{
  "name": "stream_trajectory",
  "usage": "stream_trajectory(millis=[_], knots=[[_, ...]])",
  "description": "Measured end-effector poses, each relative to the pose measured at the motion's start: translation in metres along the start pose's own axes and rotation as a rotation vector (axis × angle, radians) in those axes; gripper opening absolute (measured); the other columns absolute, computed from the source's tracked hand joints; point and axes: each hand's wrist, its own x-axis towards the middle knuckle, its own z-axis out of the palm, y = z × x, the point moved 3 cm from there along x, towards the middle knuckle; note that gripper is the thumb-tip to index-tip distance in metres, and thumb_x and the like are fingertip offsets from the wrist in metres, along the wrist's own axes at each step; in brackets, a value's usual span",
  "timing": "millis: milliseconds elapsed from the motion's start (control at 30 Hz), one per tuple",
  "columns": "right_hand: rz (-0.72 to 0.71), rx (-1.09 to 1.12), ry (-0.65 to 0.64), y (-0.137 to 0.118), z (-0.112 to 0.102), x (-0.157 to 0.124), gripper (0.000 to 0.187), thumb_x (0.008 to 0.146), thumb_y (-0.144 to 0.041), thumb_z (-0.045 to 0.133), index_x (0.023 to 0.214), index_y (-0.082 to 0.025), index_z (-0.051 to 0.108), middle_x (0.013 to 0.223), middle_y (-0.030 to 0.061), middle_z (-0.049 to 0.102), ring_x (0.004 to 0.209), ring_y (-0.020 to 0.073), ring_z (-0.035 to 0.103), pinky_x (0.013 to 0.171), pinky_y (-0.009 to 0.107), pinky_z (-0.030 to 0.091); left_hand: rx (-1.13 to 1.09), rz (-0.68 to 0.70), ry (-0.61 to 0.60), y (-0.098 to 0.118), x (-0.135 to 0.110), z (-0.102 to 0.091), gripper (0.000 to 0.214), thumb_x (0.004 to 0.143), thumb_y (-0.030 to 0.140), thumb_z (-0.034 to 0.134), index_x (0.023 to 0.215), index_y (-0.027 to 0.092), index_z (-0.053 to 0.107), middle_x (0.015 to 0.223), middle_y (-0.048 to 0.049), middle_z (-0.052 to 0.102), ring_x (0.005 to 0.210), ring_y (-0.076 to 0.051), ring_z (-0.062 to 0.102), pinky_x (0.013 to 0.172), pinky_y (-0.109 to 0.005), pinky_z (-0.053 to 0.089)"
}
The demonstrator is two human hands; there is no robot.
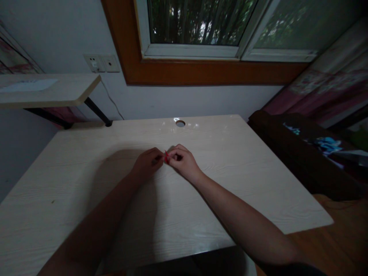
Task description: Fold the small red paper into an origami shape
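A small red piece, thin and pointed at its upper end, is pinched between my two hands over the middle of the desk. It looks like folded paper or ribbon, but it is too small to tell. My left hand grips its left side with thumb and fingertips. From the other side, my right hand closes thumb and forefinger on it. The fingertips of both hands nearly meet and hide part of the red piece. Both forearms reach in over the pale wood-grain desk.
A round cable hole lies near the desk's back edge. At the left, a raised shelf on black posts bears a paper sheet. Behind are wall sockets and a window. Dark brown furniture with bluish items stands at right.
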Motion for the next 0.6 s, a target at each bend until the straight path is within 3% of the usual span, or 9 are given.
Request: stream_trajectory(millis=[267, 367, 600], knots=[[0.016, 0.030, 0.071, -0.003, -0.008, 0.001, 0.015, 0.088, -0.022, 0.063, 0.095, -0.024, 0.076, 0.090, 0.0034, 0.063, 0.075, 0.0145, 0.056, 0.067, 0.029, 0.045, -0.320, -0.238, 0.052, -0.009, 0.000, -0.007, 0.017, 0.090, 0.031, 0.060, 0.084, 0.017, 0.067, 0.082, -0.0036, 0.069, 0.077, -0.016, 0.064, 0.074, -0.028, 0.050], [-0.028, 0.040, 0.034, -0.005, -0.007, 0.000, 0.020, 0.087, -0.021, 0.065, 0.104, -0.026, 0.074, 0.094, 0.0031, 0.063, 0.071, 0.0129, 0.054, 0.066, 0.028, 0.045, -0.454, -0.313, 0.093, -0.012, 0.001, -0.009, 0.017, 0.088, 0.031, 0.060, 0.082, 0.017, 0.066, 0.079, -0.0034, 0.069, 0.076, -0.016, 0.064, 0.075, -0.028, 0.050], [-0.115, 0.012, -0.038, -0.006, -0.001, -0.003, 0.016, 0.089, -0.028, 0.069, 0.103, -0.028, 0.076, 0.100, 0.0055, 0.065, 0.078, 0.0154, 0.058, 0.065, 0.029, 0.047, -0.476, -0.360, 0.024, -0.012, 0.001, -0.006, 0.017, 0.085, 0.033, 0.062, 0.079, 0.017, 0.065, 0.074, -0.0012, 0.066, 0.071, -0.015, 0.060, 0.069, -0.026, 0.047]])
